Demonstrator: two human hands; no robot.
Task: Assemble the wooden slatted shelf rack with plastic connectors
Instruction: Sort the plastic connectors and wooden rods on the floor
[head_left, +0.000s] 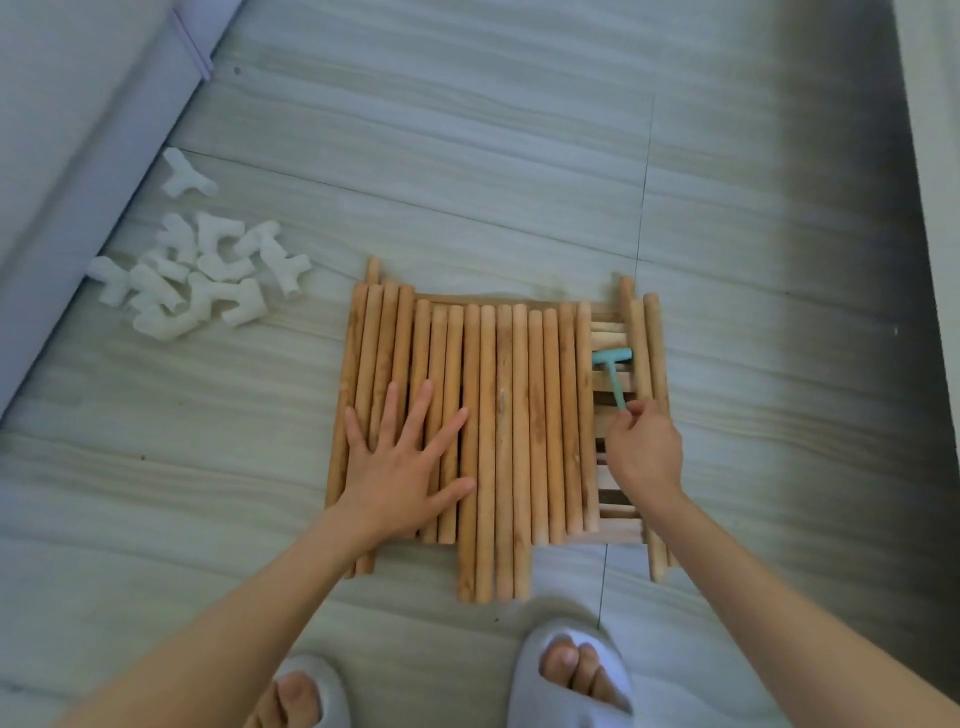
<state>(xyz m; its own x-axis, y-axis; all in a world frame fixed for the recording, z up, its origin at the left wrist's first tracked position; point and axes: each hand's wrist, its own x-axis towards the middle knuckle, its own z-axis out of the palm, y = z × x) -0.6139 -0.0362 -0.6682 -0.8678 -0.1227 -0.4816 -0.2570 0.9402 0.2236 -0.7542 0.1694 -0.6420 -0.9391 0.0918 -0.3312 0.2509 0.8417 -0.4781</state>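
Nearest me, my two feet in pale grey slippers (569, 680) stand on the grey tiled floor (467, 156), toes showing.

Just beyond them lies a row of round wooden rods (511, 431), side by side and running away from me, their ends uneven. They rest on top of wooden slatted panels (613, 499), whose crosswise slats show at the right end of the row.

My left hand (402, 467) lies flat on the left part of the rods, fingers (418, 410) spread and straight, pressing down rather than gripping anything.

My right hand (644, 447) is over the exposed slats at the right. Its fingers are curled and pinch the near end of the handle of a small teal plastic mallet (613, 371). The mallet's head lies crosswise on the slats, farther from me than my hand, just right of the last rod in the row.

Two more rods (649, 415) lie along the right edge of the slats, just right of the mallet.

Farther off to the left, well apart from the rods and near the base of a pale wall or piece of furniture (78, 156), a heap of white plastic connectors (202, 275) lies on the floor, angled and T-shaped pieces. One more connector (184, 174) lies alone beyond the heap.
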